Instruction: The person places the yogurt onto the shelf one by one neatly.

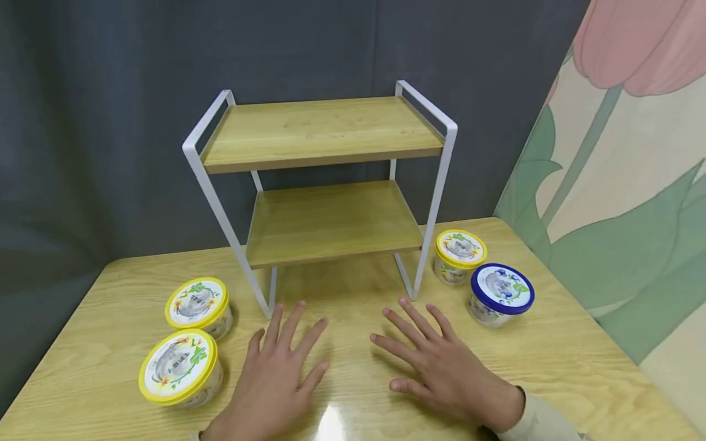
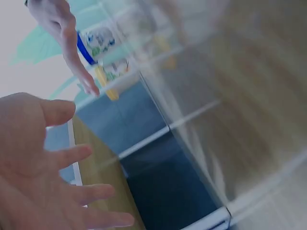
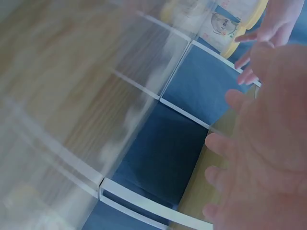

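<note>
My left hand (image 1: 276,373) is over the front of the table with its fingers spread and nothing in it. To its left are two round tubs with yellow lids, a nearer tub (image 1: 178,367) and a farther tub (image 1: 197,304). My right hand (image 1: 441,367), fingers also spread and palm empty, lies opposite. Beyond it on the right, a blue-lidded tub (image 1: 502,293) stands in front of another yellow-lidded tub (image 1: 460,251). Both wrist views show the hands' outstretched fingers, and the left wrist view also catches the blue-lidded tub (image 2: 98,43).
A two-tier rack with wooden shelves (image 1: 331,131) and a white metal frame (image 1: 217,205) stands behind the hands on the wooden table (image 1: 99,343). A dark curtain (image 1: 309,49) hangs behind it. A wall with a flower pattern (image 1: 623,184) borders the right side.
</note>
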Available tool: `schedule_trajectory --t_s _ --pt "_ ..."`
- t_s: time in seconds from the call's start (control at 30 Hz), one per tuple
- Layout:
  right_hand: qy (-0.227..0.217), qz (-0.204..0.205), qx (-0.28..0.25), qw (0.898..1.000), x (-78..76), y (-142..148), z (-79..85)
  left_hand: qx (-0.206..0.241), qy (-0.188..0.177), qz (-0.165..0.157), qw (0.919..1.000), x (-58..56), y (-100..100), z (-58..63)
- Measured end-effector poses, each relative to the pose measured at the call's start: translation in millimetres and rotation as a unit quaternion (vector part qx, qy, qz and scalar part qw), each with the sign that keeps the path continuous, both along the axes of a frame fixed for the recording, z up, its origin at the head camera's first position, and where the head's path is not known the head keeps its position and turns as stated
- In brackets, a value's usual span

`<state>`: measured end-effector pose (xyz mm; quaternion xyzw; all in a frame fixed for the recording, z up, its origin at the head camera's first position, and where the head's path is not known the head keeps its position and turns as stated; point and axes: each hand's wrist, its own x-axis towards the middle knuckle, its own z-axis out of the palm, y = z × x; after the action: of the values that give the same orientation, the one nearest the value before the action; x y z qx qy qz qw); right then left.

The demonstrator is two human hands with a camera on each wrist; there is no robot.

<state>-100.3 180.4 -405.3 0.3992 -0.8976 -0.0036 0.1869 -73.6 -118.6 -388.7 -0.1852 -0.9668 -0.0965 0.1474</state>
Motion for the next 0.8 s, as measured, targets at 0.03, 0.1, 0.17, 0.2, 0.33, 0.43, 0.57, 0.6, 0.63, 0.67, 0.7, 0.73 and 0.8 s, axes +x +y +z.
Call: schedule_trajectory --t_s 0.03,0.1,0.17,0.2,0.33,0.43,0.57,0.6,0.63,0.67,0.7,0.73,0.8 --pt "0.002 -0.001 -0.002 1.0 0.1 0.4 0.3 0.012 0.015 0.002 0.9998 -3.3 -1.5 3.1" --pt "0.008 -0.003 -0.003 1.0 0.2 0.8 0.9 0.048 0.053 0.004 0.9975 -9.8 -4.6 9.8" --pt "0.012 0.0 -0.008 1.0 -0.3 1.0 2.0 0.092 0.106 0.001 0.99 -16.4 -8.3 17.1" --pt "0.013 0.001 -0.009 1.0 -0.8 1.2 3.2 0.115 0.138 -0.002 0.9837 -19.7 -10.4 20.8" --pt "0.009 0.0 -0.016 1.0 -4.6 4.6 14.8 0.213 0.215 0.005 0.9531 -30.0 -19.6 36.6" --pt "-0.005 -0.021 -0.026 0.999 -8.0 10.4 29.6 0.313 0.176 0.039 0.9326 -33.8 -28.5 48.6" --pt "-0.024 -0.061 -0.051 0.997 -14.0 23.6 50.3 0.45 0.084 0.094 0.8843 -39.1 -38.2 59.5" --pt "-0.026 -0.068 -0.058 0.996 -15.7 27.8 55.2 0.475 0.071 0.102 0.8712 -41.2 -39.6 60.8" --pt "-0.026 -0.076 -0.065 0.995 -17.7 32.5 59.2 0.498 0.06 0.108 0.8585 -43.1 -40.6 61.5" --pt "-0.027 -0.082 -0.072 0.994 -19.8 37.6 62.8 0.512 0.053 0.114 0.8497 -45.2 -41.3 61.7" --pt "-0.025 -0.086 -0.077 0.993 -21.9 43.1 66.3 0.522 0.047 0.121 0.8429 -47.2 -41.6 61.6" --pt "-0.024 -0.091 -0.08 0.992 -23.8 48.8 69.3 0.53 0.04 0.128 0.8374 -49.1 -42.0 61.0" --pt "-0.031 -0.1 -0.083 0.991 -27.7 61.2 75.4 0.537 0.026 0.144 0.8307 -52.1 -43.0 59.5"
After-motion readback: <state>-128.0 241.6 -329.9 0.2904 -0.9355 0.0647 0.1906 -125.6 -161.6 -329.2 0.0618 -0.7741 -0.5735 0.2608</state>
